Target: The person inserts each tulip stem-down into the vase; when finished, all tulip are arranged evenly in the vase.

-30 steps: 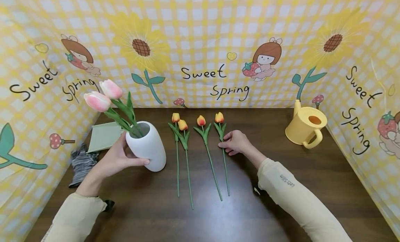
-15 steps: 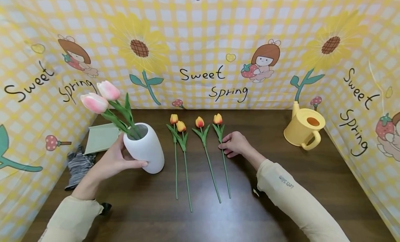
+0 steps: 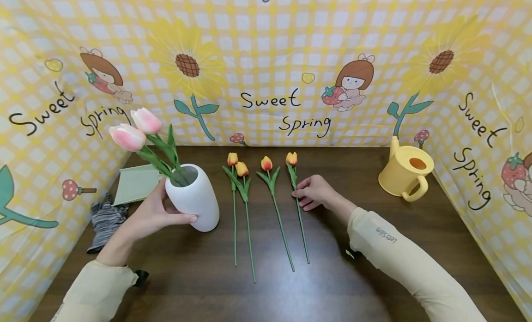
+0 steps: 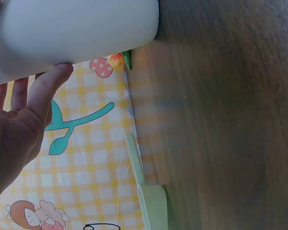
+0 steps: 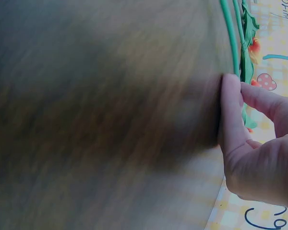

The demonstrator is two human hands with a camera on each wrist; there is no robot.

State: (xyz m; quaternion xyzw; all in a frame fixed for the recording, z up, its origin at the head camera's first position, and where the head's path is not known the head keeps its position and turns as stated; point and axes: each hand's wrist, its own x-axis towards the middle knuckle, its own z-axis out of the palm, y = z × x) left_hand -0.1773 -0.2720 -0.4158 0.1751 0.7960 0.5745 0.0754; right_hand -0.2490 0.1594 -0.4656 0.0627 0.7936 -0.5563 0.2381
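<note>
My left hand (image 3: 151, 211) grips the white vase (image 3: 199, 204) from its left side, thumb across the front. The vase leans left, with two pink-and-white tulips (image 3: 137, 128) standing in it. In the left wrist view the vase (image 4: 81, 33) fills the upper left. My right hand (image 3: 317, 192) pinches the stem of the rightmost orange-yellow tulip (image 3: 292, 159) just below its leaves. From the right wrist view, the thumb and a finger (image 5: 233, 110) meet at the green stem (image 5: 232, 38). Three more orange-yellow tulips (image 3: 267, 164) lie between the vase and that one.
A yellow watering can (image 3: 401, 174) stands at the right rear of the brown table (image 3: 199, 285). Behind the left hand are a pale green dustpan-like thing (image 3: 135, 185) and a grey knitted glove (image 3: 107, 222). Checked cloth (image 3: 270, 49) walls the back and sides.
The rightmost tulip has turned in my right fingers: its leaves have drawn together and its stem end has shifted slightly right. The left hand still holds the vase in the same place.
</note>
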